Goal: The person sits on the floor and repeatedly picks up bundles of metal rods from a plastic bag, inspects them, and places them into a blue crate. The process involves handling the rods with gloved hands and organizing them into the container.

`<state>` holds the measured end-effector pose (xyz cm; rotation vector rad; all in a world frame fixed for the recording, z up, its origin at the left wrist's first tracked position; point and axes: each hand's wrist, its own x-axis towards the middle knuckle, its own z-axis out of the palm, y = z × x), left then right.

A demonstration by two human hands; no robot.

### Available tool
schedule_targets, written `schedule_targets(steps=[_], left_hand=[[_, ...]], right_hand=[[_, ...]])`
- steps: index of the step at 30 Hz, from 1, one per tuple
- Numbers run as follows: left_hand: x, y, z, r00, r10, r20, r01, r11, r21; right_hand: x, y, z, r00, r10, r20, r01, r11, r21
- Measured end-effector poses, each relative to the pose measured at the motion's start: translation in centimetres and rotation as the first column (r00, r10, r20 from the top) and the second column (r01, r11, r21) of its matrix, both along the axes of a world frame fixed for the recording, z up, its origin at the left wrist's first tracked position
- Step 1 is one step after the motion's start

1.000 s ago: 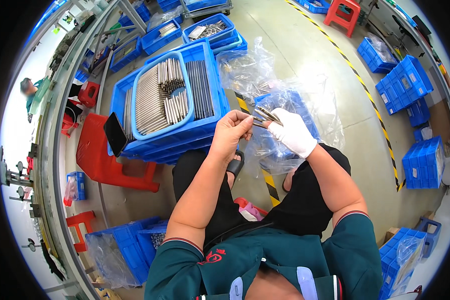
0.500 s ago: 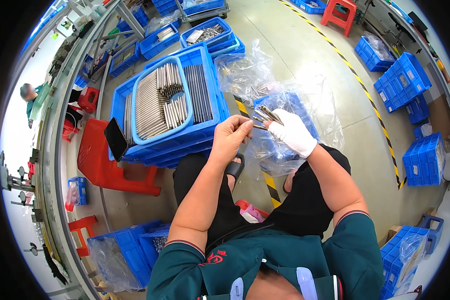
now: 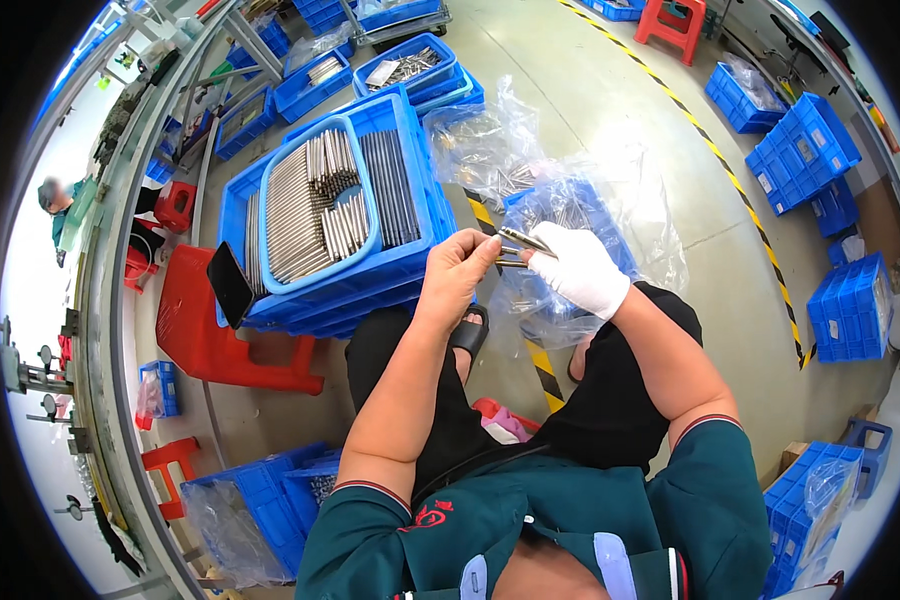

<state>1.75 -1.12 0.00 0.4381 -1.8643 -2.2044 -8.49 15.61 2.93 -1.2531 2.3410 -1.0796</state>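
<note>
Several short shiny metal rods stick out of my right hand, which wears a white glove and is closed round them. My left hand is bare, its thumb and forefinger pinched at the left ends of those rods. Both hands meet above the gap between my knees. Just beyond them stands a blue crate lined with clear plastic, with more rods inside. To the left, a light-blue tray full of rods in neat rows rests on stacked blue crates.
A dark phone leans at the stack's left corner, near a red stool. Blue bins stand along the right. Yellow-black tape crosses the floor. A person is at the far left, behind a long bench.
The rods have tilted flatter, and their ends have come up to my left fingertips. My right hand has shifted slightly, and the view has moved a little.
</note>
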Motion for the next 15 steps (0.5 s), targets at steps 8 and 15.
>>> schedule_targets(steps=[8,15], left_hand=[[0.17,-0.37,0.85,0.998,-0.063,0.004,0.062,0.989,0.133],[0.09,-0.20,0.06,0.999,-0.041,0.031,0.037,0.994,0.099]], right_hand=[[0.16,0.05,0.24,0.999,0.037,-0.033,-0.037,0.999,-0.001],[0.62,0.03,-0.21,0.996,0.000,-0.094,-0.002,1.000,-0.027]])
